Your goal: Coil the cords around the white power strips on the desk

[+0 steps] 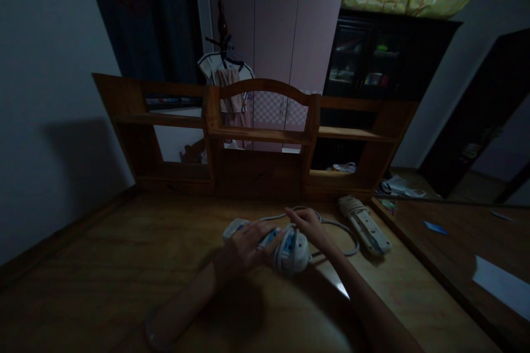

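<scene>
My left hand (250, 245) is wrapped over the middle of a white power strip (298, 256) with blue sockets, which it holds a little above the wooden desk. Grey cord is wound around the strip's right end. Pinched at that end, my right hand (308, 226) grips the power cord (354, 245). From there the cord runs in a loose loop to the right across the desk. A second power strip (372, 231), its own cord coiled about its far end, lies to the right of my hands. The room is dim.
A wooden shelf unit (259, 135) rises along the desk's back edge. At the right, a lower brown surface (455, 248) holds a white sheet of paper (503, 287) and a small blue card (435, 227). A wall (53, 138) bounds the desk on the left.
</scene>
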A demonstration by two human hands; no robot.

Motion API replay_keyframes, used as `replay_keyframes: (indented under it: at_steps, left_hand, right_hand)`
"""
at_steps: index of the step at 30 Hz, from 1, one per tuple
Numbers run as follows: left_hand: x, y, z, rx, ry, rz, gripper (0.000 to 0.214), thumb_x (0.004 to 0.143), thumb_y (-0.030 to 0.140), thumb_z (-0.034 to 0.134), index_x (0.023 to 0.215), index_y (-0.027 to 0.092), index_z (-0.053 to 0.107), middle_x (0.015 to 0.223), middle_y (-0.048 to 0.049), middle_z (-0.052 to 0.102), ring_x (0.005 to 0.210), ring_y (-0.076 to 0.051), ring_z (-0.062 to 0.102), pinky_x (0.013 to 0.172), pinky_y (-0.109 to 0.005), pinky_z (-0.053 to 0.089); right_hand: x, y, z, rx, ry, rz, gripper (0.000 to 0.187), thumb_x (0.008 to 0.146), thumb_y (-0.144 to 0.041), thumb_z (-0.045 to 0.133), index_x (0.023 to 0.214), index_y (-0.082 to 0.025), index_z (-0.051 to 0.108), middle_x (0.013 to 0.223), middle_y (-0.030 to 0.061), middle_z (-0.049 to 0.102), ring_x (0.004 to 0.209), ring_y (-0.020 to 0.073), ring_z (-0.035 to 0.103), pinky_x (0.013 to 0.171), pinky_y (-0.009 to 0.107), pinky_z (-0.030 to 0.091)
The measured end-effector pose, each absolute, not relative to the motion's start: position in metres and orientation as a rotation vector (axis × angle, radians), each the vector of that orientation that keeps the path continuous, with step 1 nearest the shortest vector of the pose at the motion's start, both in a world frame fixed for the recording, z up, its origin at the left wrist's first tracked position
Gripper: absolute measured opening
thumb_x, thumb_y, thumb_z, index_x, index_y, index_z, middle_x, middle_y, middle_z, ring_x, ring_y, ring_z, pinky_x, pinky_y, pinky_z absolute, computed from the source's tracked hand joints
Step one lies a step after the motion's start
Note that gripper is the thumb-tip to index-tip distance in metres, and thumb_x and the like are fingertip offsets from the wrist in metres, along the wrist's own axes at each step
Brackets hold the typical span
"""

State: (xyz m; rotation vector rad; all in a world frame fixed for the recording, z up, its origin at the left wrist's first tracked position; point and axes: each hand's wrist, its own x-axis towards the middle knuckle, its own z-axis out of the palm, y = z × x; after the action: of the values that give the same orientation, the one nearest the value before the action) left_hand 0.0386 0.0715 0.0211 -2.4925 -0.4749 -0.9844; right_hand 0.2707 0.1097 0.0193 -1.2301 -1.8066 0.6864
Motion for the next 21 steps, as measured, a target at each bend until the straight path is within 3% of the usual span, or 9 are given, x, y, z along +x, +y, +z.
replay_keyframes:
  at_steps: [4, 9, 14, 18, 21]
  left_hand:
    - [0.031, 0.091, 0.018, -2.423, -0.957, -1.443, 0.063, 0.087, 0.04, 0.054, 0.141, 0.018, 0.029, 0.126, -0.0153, 0.056, 0.11, -0.024, 0.059, 0.089, -0.034, 0.049]
    - [0.024, 0.109, 0.027, -2.086, -1.73, -1.828, 0.061, 0.083, 0.05, 0.056, 0.135, 0.023, 0.039, 0.12, -0.0088, 0.062, 0.104, -0.025, 0.061, 0.084, -0.032, 0.048]
    - [0.018, 0.118, 0.032, -2.211, -1.896, -2.026, 0.057, 0.081, 0.056, 0.055, 0.127, 0.023, 0.05, 0.112, -0.0078, 0.065, 0.101, -0.025, 0.062, 0.083, -0.032, 0.046]
    - [0.014, 0.126, 0.024, -2.552, -2.155, -2.154, 0.058, 0.078, 0.063, 0.053, 0.11, 0.015, 0.06, 0.09, -0.0084, 0.069, 0.072, -0.02, 0.064, 0.063, -0.027, 0.048]
    - [0.015, 0.125, 0.02, -2.859, -2.332, -1.997, 0.059, 0.076, 0.065, 0.053, 0.102, 0.013, 0.062, 0.077, -0.0071, 0.068, 0.059, -0.017, 0.061, 0.054, -0.025, 0.046]
  right_hand:
    - [0.266, 0.106, 0.012, -1.226, -1.898, 0.161, 0.05, 0.098, -0.045, 0.032, 0.066, -0.016, 0.056, 0.058, 0.0001, 0.055, 0.054, 0.0107, 0.05, 0.056, 0.021, 0.03]
    - [0.252, 0.092, 0.011, -1.155, -2.09, -0.351, 0.033, 0.099, -0.036, 0.038, 0.082, -0.016, 0.058, 0.066, 0.0014, 0.061, 0.053, 0.0098, 0.051, 0.053, 0.024, 0.024]
    - [0.24, 0.077, 0.014, -1.055, -2.217, -0.542, 0.017, 0.097, -0.025, 0.043, 0.089, -0.019, 0.057, 0.074, 0.0005, 0.061, 0.06, 0.0112, 0.051, 0.053, 0.027, 0.022]
    - [0.238, 0.068, 0.02, -0.976, -2.288, -0.579, 0.014, 0.096, -0.025, 0.046, 0.104, -0.022, 0.057, 0.077, 0.0004, 0.061, 0.063, 0.0129, 0.052, 0.056, 0.027, 0.026]
    - [0.238, 0.065, 0.024, -0.928, -2.224, -0.474, 0.016, 0.096, -0.025, 0.047, 0.107, -0.022, 0.058, 0.074, 0.0002, 0.06, 0.062, 0.012, 0.052, 0.058, 0.025, 0.03]
